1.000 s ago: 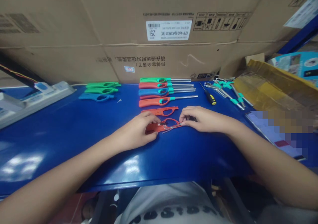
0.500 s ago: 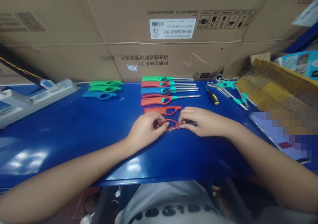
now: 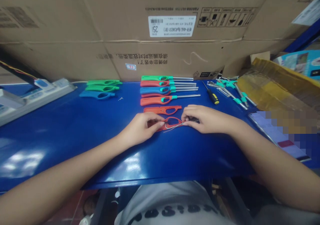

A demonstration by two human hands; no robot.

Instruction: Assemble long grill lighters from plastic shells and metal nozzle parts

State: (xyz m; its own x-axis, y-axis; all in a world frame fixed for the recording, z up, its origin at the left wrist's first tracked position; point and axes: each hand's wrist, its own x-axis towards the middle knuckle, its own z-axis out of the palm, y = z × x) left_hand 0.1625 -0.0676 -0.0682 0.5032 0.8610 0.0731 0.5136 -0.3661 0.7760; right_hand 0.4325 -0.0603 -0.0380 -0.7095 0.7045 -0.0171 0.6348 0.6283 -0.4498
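Counter: I am seeing solid blue.
Near shell: it is showing orange-red.
Wire: it is looking grey.
Lighters: they are mixing green, red, blue and orange-red, with turquoise triggers and silvery tubes.
Stacked shells: two are showing green, one blue.
Screwdriver: its handle is pairing black with yellow.
Shirt: I am wearing pale grey with dark lettering.

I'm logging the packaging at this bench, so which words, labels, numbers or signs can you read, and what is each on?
"KFR-46G/BpR3AES1 (B1)": white label, upside down, on the cardboard box.
"25": same label.
"师傅您辛苦了!": printed on the box, upside down.
"请在搬运时对我温柔些": line beside it; its end is too blurred.
Too small or blurred: the label's fine print, the small blue-edged sticker, the lettering on the grey shirt.
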